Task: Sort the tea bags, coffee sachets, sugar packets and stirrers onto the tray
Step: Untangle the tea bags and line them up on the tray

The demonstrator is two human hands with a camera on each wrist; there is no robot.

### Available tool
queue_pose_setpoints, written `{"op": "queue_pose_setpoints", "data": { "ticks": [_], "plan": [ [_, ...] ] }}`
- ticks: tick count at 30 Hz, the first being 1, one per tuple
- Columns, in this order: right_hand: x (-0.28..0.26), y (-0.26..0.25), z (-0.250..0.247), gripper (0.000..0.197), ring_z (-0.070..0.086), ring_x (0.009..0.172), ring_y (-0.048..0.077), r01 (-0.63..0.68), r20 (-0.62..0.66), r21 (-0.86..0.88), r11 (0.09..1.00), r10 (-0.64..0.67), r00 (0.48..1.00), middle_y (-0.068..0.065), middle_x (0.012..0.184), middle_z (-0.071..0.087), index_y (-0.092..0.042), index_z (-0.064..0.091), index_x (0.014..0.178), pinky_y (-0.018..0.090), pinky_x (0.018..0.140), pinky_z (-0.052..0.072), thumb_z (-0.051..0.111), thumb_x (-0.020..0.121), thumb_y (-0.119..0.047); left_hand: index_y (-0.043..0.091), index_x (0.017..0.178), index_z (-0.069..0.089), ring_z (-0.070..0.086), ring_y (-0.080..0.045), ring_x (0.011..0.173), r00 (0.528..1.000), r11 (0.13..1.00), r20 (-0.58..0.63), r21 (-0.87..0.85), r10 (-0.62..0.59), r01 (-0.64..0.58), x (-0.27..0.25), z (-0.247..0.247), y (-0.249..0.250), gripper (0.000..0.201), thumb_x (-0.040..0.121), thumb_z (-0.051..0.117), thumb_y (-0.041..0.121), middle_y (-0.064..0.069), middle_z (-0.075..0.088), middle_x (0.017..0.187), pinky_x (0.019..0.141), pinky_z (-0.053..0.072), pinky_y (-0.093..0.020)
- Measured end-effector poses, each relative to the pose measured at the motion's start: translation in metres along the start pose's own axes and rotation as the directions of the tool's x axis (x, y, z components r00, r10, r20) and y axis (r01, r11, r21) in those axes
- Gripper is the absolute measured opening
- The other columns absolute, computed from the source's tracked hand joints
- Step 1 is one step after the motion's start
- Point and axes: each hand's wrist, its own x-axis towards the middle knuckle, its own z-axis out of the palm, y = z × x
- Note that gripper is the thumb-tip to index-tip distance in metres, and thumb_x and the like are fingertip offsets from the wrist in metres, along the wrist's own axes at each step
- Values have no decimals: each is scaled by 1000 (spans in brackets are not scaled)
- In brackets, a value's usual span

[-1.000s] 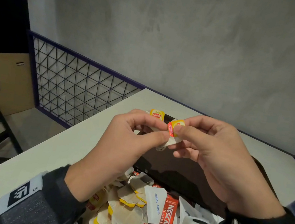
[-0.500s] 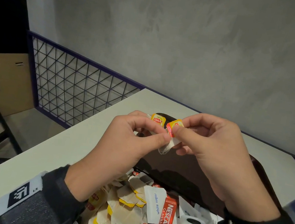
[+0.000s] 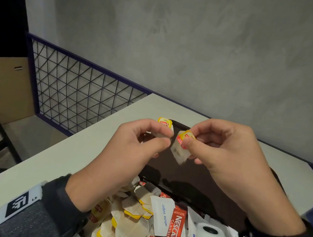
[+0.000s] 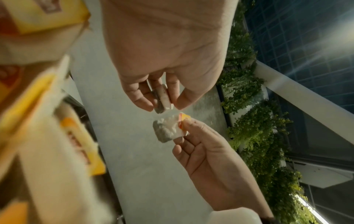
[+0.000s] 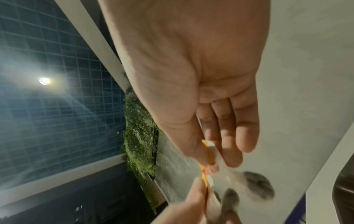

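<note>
Pulled apart since earlier: left hand (image 3: 127, 154) pinching one tea bag (image 3: 164, 128), right hand (image 3: 231, 159) pinching another tea bag (image 3: 181, 147); now separable for placing on tray (image 3: 193, 184).

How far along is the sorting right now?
Barely begun: the visible part of the dark tray is bare. In hand: the left hand and right hand each pinch a tea bag. Left: the mixed pile of tea bags, sugar packets and coffee sachets.
</note>
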Motion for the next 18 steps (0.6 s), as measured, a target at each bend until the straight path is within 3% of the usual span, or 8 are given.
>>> {"op": "queue_pose_setpoints", "data": {
  "ticks": [4,7,9,12,15,18],
  "plan": [
    [-4,-8,-15,6,70,71,22,-4,252,37,999,-5,968,4,78,76,-19,77,84,36,67,56,83,83,-21,25,80,80,66,-14,81,999,990,-10,-134,-46,44,2,-1,1,39,94,64,-8,2,72,87,65,54,-25],
    [-7,-14,-17,8,72,81,28,18,339,117,993,-57,939,6,84,77,-17,78,86,29,73,58,82,80,-18,26,77,79,65,-16,73,999,989,12,-137,-48,49,2,0,2,41,94,63,-8,-3,71,80,57,52,-26],
    [-7,-15,-14,11,72,85,30,27,317,176,984,-82,945,7,84,77,-15,78,88,30,77,59,82,78,-16,24,81,77,64,-13,65,999,992,30,-122,-42,45,0,0,2,34,93,67,-6,-2,72,78,52,49,-26],
    [-5,-12,-6,14,74,82,27,42,227,178,983,-82,970,7,82,77,-17,77,88,40,82,61,83,77,-14,17,91,71,61,-5,56,999,994,36,-101,-35,39,-1,2,2,21,89,72,-4,7,70,71,47,46,-25],
    [-3,-7,0,21,73,79,21,70,134,41,997,-75,988,1,81,75,-25,74,92,47,80,61,85,80,-11,18,101,65,60,-8,52,999,996,35,-81,-37,40,-2,2,3,28,88,73,-5,2,72,73,46,43,-27],
    [-4,-6,5,32,70,77,15,85,60,-24,996,-84,995,-5,85,72,-32,70,101,42,74,61,85,81,-12,25,109,62,63,-14,56,998,997,43,-57,-55,57,-3,2,6,37,86,74,-2,-4,78,84,47,44,-25]
  ]
}}
